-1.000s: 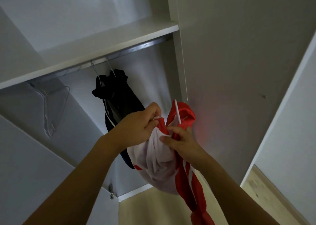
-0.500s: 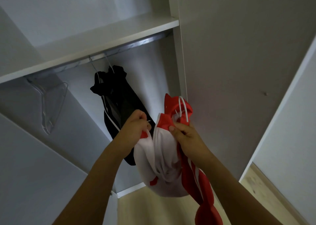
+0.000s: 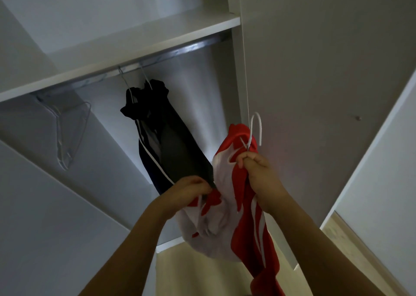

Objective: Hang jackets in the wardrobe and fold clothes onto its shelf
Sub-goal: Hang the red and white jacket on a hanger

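Hanging step: the right hand [image 3: 258, 172] pinches the red jacket [image 3: 243, 205] at its hanger [image 3: 255, 129] neck, right of the dark jacket [image 3: 166, 142]. The left hand [image 3: 189, 190], fingers curled, grips its lower front. Next, I judge, the hook must go up over the rail [image 3: 180, 50].

Bare forearms, no sleeves; left hand [image 3: 189, 191], right hand [image 3: 261, 172] ungloved.

I find no readable text, label, brand, number or sign anywhere in my view. The red and white jacket [image 3: 227, 196] at 5 o'clock shows only plain white stripes, and the dark jacket [image 3: 166, 142] on the rail at 11 o'clock shows only white piping.
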`<state>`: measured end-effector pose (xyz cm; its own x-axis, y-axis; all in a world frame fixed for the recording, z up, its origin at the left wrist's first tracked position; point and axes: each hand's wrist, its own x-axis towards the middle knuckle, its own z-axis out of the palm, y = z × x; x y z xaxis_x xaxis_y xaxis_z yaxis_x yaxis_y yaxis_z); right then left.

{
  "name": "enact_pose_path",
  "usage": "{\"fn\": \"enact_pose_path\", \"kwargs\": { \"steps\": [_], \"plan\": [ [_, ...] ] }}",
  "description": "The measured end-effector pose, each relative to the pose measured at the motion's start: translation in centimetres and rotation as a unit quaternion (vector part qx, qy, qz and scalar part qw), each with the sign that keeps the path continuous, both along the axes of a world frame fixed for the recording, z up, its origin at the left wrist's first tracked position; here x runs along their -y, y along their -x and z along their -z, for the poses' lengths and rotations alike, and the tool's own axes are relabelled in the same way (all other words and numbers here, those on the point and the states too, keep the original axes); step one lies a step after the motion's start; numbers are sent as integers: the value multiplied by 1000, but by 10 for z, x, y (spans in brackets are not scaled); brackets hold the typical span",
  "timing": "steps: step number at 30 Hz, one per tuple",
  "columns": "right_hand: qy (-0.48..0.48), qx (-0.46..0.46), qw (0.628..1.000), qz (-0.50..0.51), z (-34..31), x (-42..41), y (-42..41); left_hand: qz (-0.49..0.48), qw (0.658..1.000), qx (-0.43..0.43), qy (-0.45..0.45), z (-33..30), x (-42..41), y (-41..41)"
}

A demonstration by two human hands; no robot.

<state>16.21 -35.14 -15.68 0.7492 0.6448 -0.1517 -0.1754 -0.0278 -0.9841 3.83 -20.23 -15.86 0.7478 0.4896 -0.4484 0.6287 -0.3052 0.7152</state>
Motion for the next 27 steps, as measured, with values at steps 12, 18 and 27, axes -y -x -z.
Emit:
{"fn": "enact_pose_path", "kwargs": {
  "steps": [12, 18, 27],
  "plan": [
    [-12, -13, 999, 42, -7, 2, -5, 61, 960, -168, -216, 81, 1, -8],
    [9, 58, 998, 8, 4, 9, -13, 139, 906, 90, -390, 26, 2, 5],
    [-17, 143, 982, -119, 7, -10, 3, 121, 879, 298, -352, -59, 8, 4]
  ]
}}
